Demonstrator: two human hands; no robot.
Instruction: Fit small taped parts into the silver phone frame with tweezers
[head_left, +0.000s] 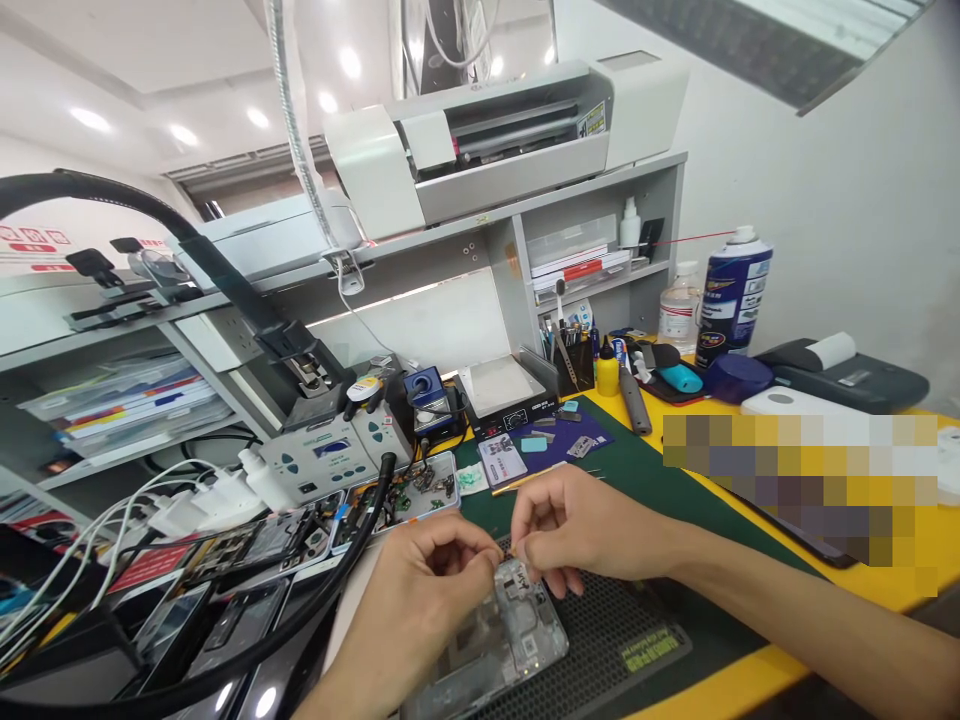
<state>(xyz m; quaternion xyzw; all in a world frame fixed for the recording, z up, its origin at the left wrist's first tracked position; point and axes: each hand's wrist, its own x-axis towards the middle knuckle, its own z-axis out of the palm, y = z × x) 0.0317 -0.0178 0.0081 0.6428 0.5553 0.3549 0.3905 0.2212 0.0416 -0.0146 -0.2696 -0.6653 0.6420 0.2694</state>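
Observation:
My left hand (442,565) and my right hand (562,525) meet closely, thumb against finger on each. Whatever small piece they pinch is too tiny to make out. Just below the fingertips lies an opened phone frame (536,635), grey and scuffed, with its inner parts exposed; my left hand hides part of it. Under the frame is a black honeycomb-patterned pad (600,640) with yellow-green lettering, laid on a green work mat (720,560).
A grey rework station (330,455) and a tray of small boards (427,490) stand to the left, beside several phones. Across that side bends a black hose (367,530). Behind is a heating plate (502,390). A spray can (735,300) stands at the back right.

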